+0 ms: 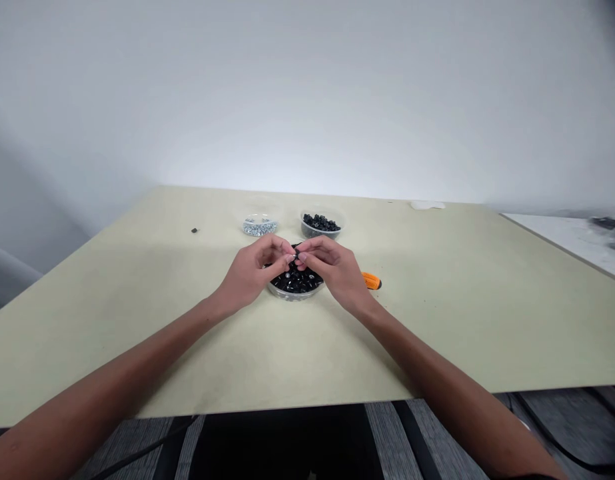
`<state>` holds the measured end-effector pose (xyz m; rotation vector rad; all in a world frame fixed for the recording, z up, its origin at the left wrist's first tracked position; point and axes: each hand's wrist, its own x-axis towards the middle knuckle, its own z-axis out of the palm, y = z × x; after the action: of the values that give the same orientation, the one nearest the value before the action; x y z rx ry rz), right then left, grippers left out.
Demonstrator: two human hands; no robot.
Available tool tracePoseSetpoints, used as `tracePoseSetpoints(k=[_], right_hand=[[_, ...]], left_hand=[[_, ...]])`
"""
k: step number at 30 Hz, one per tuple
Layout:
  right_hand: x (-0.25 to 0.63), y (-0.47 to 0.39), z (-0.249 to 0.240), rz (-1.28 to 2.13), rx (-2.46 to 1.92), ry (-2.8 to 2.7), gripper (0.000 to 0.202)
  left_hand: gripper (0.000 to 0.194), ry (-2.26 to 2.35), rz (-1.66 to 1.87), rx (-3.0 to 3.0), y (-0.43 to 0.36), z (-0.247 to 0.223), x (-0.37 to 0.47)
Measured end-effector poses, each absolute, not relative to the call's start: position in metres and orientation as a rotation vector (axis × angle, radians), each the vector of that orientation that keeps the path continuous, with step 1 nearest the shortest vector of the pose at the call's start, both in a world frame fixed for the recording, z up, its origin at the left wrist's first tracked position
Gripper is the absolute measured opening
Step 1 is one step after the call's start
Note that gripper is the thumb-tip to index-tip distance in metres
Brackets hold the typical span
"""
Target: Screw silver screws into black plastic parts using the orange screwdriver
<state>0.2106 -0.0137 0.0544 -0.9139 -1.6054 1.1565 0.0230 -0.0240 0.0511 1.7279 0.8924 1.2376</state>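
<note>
Above a clear round bowl (293, 295) filled with small black pieces with shiny metal bits, my two hands meet fingertip to fingertip. A small black part (297, 255) is pinched by my right hand (336, 268), its thumb and forefinger closed. My left hand (254, 270) also pinches at the same spot; a tiny silvery glint shows by its fingertips, too small to name. Just behind stand a clear bowl of small silvery metal pieces (260, 228) and a clear bowl of black parts (321, 224).
An orange-handled tool (372, 281) lies right of my right hand, partly hidden by it. One loose dark piece (194, 231) rests on the pale table (487, 300) at the left. A white flat item (427, 205) lies near the back edge, before the wall.
</note>
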Motion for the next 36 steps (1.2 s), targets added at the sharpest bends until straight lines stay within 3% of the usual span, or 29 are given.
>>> tracePoseSetpoints(k=[36], right_hand=[[0.2071,-0.0143,0.0473,1.049,-0.877,-1.588,0.021]], left_hand=[[0.021,0.954,1.21,1.685,-0.0248,0.0521,0.0254]])
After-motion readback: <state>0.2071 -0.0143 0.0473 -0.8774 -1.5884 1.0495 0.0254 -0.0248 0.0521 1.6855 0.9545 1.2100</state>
